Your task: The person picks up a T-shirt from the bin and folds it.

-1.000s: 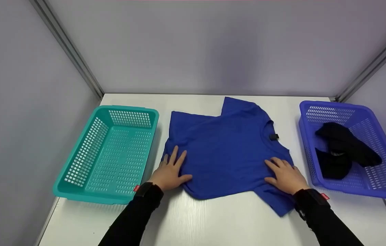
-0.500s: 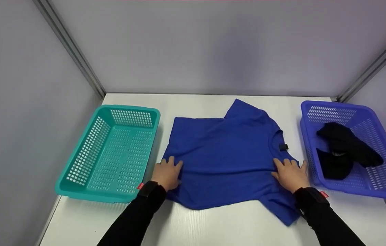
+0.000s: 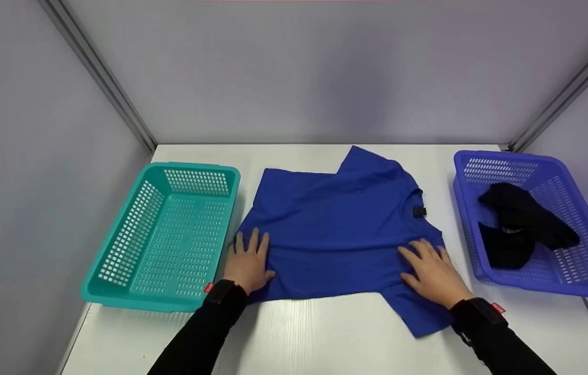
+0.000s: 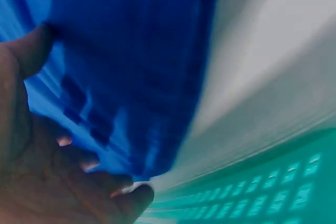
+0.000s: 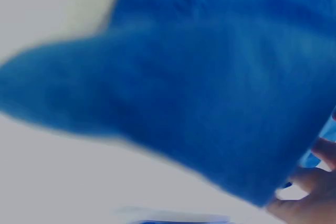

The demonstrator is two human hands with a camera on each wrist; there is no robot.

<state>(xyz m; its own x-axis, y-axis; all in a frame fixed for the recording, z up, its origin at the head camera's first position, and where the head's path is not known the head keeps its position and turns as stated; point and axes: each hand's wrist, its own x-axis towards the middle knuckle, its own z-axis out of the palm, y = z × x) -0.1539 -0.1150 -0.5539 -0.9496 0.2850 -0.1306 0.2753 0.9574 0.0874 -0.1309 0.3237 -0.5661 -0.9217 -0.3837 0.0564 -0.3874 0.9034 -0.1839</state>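
A blue T-shirt (image 3: 330,213) lies spread on the white table, its collar with a black tag toward the right and its hem toward the left. My left hand (image 3: 247,263) rests on the near hem corner with fingers spread. In the left wrist view the hand (image 4: 58,166) has its thumb and fingers over the blue cloth. On the near shoulder and sleeve my right hand (image 3: 434,273) lies flat, fingers extended. The right wrist view shows the sleeve (image 5: 210,103) large and blurred, with fingertips at the right edge.
A teal plastic basket (image 3: 234,224) stands left of the shirt, close to my left hand. At the right a purple basket (image 3: 461,219) holds black cloth items (image 3: 528,219). Grey panels (image 3: 283,73) wall the table at the back and sides.
The shirt shifted toward me, then back away, with both hands on it. A crosswise crease now runs between the hands. The left hand sits slightly farther left than a second ago.
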